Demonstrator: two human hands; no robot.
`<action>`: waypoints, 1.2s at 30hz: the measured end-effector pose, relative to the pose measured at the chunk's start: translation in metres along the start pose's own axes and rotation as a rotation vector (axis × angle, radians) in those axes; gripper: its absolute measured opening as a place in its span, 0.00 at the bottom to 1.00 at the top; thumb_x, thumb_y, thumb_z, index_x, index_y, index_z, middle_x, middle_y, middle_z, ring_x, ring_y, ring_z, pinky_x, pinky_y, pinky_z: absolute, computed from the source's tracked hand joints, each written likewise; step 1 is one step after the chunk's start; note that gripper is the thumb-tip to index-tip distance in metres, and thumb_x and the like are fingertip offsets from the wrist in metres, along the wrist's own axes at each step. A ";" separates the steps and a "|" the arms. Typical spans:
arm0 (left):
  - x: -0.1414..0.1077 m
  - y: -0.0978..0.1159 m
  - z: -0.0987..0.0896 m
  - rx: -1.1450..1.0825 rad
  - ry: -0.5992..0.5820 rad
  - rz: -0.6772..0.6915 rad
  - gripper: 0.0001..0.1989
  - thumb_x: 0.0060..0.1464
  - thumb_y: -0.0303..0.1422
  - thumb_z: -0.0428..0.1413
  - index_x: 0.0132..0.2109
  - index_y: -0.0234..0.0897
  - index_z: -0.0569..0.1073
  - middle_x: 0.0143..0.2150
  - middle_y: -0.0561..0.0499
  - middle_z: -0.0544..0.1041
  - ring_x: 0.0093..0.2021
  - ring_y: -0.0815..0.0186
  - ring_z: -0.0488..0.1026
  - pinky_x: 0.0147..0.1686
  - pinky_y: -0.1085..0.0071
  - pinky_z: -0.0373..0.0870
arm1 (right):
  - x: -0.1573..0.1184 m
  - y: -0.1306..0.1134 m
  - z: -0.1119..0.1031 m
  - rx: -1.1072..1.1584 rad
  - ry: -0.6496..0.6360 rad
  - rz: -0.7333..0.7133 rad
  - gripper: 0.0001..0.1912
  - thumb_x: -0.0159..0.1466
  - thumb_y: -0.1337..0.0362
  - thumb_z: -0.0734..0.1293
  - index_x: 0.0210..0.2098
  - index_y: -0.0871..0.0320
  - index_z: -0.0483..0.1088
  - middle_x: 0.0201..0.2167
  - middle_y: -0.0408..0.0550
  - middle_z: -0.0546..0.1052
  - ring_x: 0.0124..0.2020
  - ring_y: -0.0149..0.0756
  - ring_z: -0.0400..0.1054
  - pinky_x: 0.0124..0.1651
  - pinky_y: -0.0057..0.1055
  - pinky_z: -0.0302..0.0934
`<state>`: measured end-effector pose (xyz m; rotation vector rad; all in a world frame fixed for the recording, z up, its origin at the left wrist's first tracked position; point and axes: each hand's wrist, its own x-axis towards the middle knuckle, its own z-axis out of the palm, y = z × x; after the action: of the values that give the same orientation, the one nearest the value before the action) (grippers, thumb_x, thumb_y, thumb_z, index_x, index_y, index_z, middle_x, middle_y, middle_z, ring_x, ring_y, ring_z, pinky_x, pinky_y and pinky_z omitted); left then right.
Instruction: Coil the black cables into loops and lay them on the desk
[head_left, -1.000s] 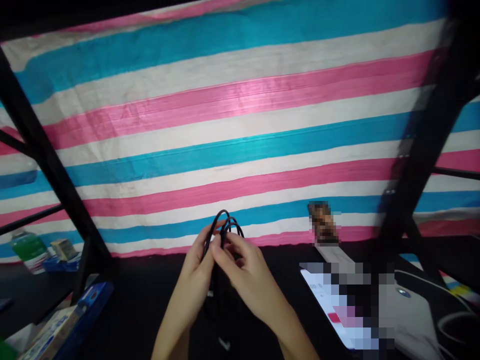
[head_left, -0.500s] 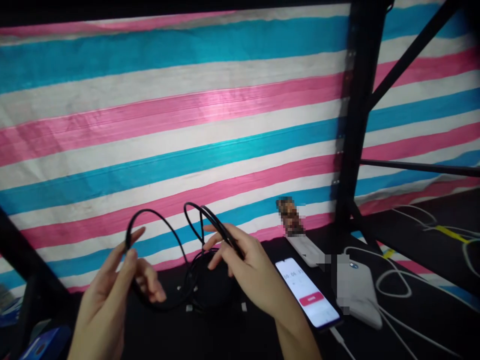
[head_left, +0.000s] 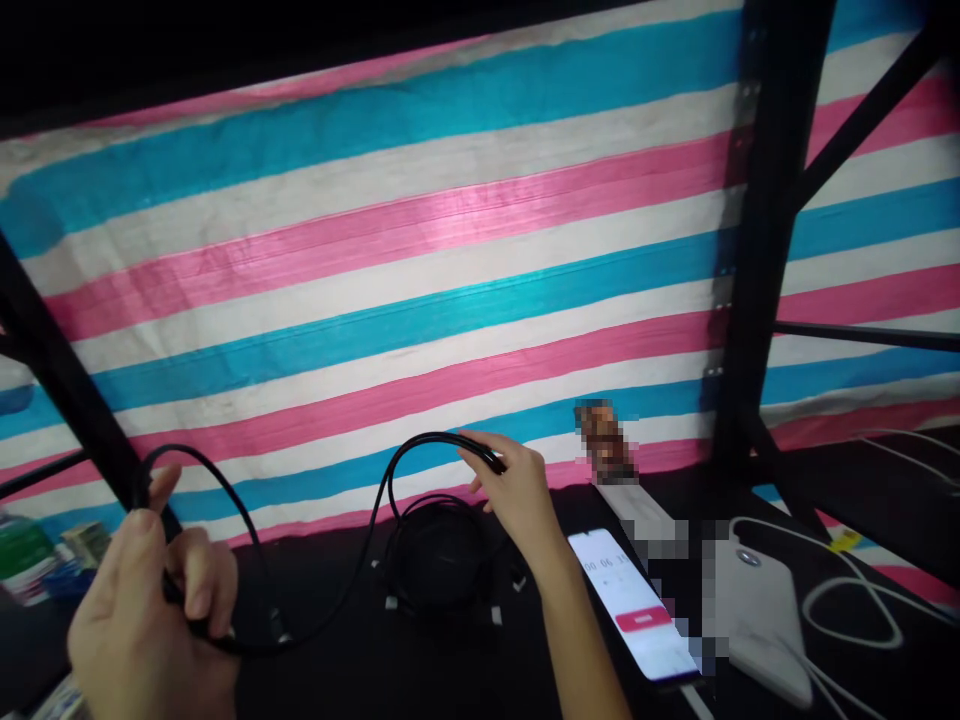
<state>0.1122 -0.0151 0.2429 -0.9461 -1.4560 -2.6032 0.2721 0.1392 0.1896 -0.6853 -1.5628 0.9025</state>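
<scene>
A thin black cable (head_left: 432, 438) runs in loose arcs between my two hands. My left hand (head_left: 154, 605), at the lower left, is closed around one part of it, with a loop rising over the fingertips and a small plug (head_left: 279, 630) dangling nearby. Farther right, my right hand (head_left: 517, 490) pinches doubled strands of the same cable between thumb and fingers. Under and between the hands lies a round coil of black cable (head_left: 397, 545) on the black surface. Small light-coloured connector ends (head_left: 391, 603) show around it.
A phone with a lit timer screen (head_left: 630, 605) lies right of my right forearm. Beyond it are a white power bank (head_left: 769, 620), a partly blurred pale device (head_left: 637, 510) and white cables (head_left: 851, 580). Black frame posts (head_left: 772, 250) stand before a striped sheet (head_left: 450, 220).
My hands have moved apart, the left one down and left, the right one to the right, stretching the cable wider. The coil on the surface is now less covered. The view has shifted slightly.
</scene>
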 end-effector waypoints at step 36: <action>0.043 -0.009 -0.039 -0.157 0.065 0.062 0.13 0.55 0.37 0.52 0.44 0.35 0.73 0.09 0.62 0.48 0.09 0.74 0.41 0.05 0.80 0.41 | 0.009 -0.001 0.022 0.247 0.332 -0.027 0.16 0.59 0.50 0.62 0.31 0.57 0.65 0.23 0.39 0.64 0.15 0.25 0.62 0.09 0.18 0.52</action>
<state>0.0556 -0.0283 0.2427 -0.8941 -1.2030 -2.7072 0.2485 0.1425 0.1937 -0.6001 -1.1425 0.8923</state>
